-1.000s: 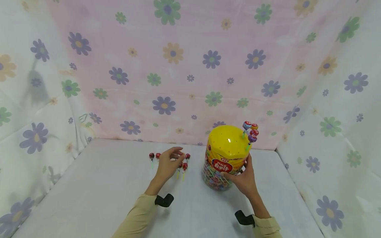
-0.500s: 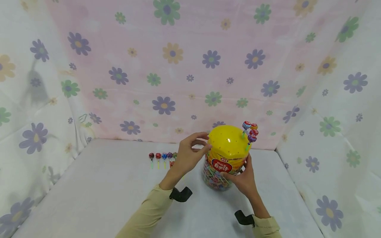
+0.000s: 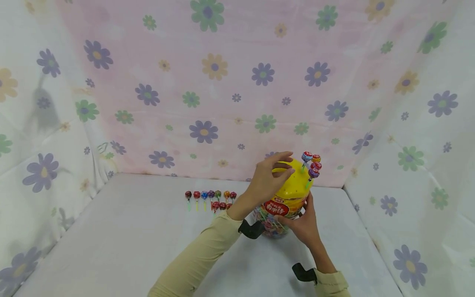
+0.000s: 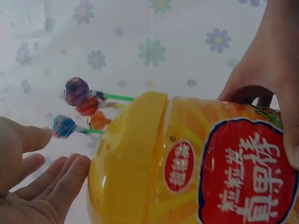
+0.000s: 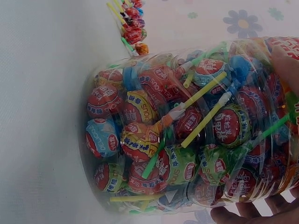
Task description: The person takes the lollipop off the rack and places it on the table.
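A clear candy jar (image 3: pixel 277 208) packed with wrapped lollipops (image 5: pixel 140 140) stands right of centre under a domed yellow lid (image 3: pixel 297 184). Several lollipops (image 3: pixel 313 172) stick up from the lid's right side. My right hand (image 3: pixel 306 227) grips the jar from the right, thumb across its front. Over the lid's left part is my left hand (image 3: pixel 265 181), its fingers loosely bent. The left wrist view shows nothing between those fingers (image 4: pixel 65 179). One fingertip is right at the lid, and the thumb overlaps the blue-wrapped lollipop (image 4: pixel 63 126) in that view.
Left of the jar, several loose lollipops (image 3: pixel 204 195) lie in rows on the white table (image 3: pixel 122 239), partly hidden by the left arm. A flowered cloth (image 3: pixel 237 74) hangs behind and at both sides.
My left hand has moved right, from above the loose lollipops to over the yellow lid, uncovering most of the back row. The right hand and jar have stayed in place.
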The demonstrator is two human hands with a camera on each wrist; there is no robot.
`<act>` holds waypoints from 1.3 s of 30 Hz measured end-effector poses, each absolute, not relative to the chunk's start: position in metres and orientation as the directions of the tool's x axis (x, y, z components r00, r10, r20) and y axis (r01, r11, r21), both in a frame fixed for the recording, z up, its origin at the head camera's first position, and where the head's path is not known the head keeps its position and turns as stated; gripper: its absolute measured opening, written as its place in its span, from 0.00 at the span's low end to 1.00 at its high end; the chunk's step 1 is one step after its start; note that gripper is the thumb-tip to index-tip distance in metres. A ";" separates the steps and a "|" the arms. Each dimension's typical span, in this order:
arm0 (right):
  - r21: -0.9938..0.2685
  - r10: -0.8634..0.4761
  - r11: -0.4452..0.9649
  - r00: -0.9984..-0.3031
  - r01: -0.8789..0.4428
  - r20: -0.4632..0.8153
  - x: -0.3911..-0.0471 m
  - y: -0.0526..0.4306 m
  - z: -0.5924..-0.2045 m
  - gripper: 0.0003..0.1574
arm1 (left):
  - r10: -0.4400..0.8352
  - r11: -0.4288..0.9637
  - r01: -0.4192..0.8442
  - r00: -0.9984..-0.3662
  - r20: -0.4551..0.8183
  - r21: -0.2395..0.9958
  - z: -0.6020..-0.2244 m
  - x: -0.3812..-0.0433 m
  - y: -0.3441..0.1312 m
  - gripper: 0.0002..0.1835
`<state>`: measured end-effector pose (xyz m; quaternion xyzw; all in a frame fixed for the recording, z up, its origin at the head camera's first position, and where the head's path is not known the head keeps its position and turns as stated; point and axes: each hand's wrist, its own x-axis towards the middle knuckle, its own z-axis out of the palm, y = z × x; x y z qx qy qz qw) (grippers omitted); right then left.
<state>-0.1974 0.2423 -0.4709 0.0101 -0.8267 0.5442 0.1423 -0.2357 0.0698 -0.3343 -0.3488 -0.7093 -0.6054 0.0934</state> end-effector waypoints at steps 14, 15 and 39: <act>-0.898 0.133 0.404 -0.960 -0.176 0.248 -0.198 0.244 -0.471 0.70 | 0.443 0.023 0.618 -0.711 0.547 0.785 -0.318 -0.241 0.103 0.25; -0.899 0.134 0.401 -0.959 -0.177 0.249 -0.198 0.244 -0.471 0.70 | 0.444 0.041 0.636 -0.703 0.556 0.771 -0.318 -0.242 0.105 0.25; -0.898 0.143 0.407 -0.960 -0.164 0.240 -0.197 0.243 -0.471 0.71 | 0.199 -0.057 0.750 -0.638 0.744 0.659 -0.338 -0.233 0.093 0.20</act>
